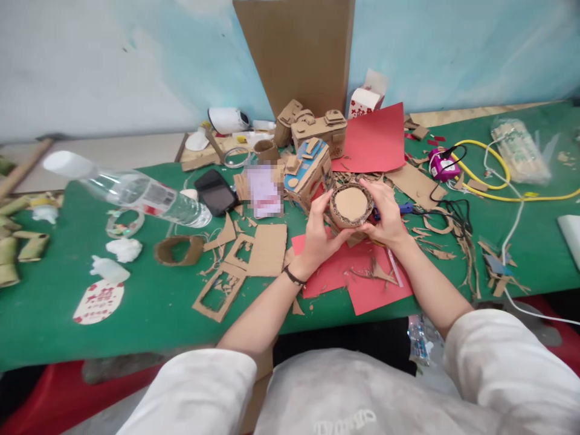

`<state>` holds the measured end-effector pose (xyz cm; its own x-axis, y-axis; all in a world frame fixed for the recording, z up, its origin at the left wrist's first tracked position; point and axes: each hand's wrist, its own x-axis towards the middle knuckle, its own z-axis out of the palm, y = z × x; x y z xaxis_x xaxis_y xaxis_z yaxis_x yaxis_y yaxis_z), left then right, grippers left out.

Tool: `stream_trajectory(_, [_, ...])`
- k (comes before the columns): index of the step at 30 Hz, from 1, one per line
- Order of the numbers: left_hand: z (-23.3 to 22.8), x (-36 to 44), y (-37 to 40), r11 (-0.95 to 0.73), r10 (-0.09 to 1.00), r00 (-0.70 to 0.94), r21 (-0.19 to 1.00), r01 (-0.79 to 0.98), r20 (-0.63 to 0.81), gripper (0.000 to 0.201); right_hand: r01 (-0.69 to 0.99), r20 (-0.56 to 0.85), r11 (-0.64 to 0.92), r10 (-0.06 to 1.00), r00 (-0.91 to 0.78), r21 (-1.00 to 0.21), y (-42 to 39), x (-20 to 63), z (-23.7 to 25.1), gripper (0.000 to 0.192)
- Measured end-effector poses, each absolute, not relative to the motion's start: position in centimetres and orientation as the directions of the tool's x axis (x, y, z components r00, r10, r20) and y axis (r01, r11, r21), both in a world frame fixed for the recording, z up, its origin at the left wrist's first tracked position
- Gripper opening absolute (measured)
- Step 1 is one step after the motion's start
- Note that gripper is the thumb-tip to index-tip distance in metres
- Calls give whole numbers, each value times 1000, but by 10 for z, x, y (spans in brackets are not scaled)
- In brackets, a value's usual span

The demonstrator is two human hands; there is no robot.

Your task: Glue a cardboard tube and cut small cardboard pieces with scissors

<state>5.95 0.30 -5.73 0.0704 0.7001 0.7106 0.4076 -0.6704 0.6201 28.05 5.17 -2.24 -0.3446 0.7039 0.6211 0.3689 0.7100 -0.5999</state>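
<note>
Between my two hands is a round cardboard piece [351, 203], with a flat disc face ringed by a rough corrugated rim. My left hand [321, 232] grips its left side, thumb along the lower edge. On the other side my right hand [385, 212] holds it with thumb below and fingers at the rim. Under and in front of the hands lie red paper sheets [324, 275] strewn with cardboard scraps. A blue-handled tool [405, 208] shows just right of my right hand, partly hidden. Behind the hands stands a cardboard model with blue patches [308, 172].
A clear plastic bottle [136, 190] lies at the left, near a black phone-like device [215, 192]. Cut cardboard frames [222, 293] and a cardboard ring [179, 250] sit left of centre. To the right are a purple device [441, 164], a yellow cable [502, 172] and bagged sticks [521, 151].
</note>
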Motion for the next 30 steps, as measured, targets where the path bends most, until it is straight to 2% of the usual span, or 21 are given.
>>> stream_trajectory(6, [-56,61,2,-594,761,42,671,444,647,94,371,601,707,707,-373,-602,56,285,-26,100])
stream_trajectory(8, [-55,60,2,-597,759,43,669,443,650,94,369,667,753,656,-352,-545,56,286,-27,94])
stream_trajectory(10, [-53,59,2,-620,737,40,652,437,674,93,383,675,771,633,-379,-509,55,286,-26,91])
stream_trajectory(16, [-50,56,3,-651,699,47,608,454,713,95,492,736,796,561,-380,-353,53,282,-21,94])
stream_trajectory(23, [-47,59,6,-661,683,70,575,482,727,104,458,690,804,575,-439,-379,52,279,-17,101])
stream_trajectory(30, [-59,62,7,-651,713,90,607,456,696,107,424,695,810,574,-432,-405,52,278,-21,95])
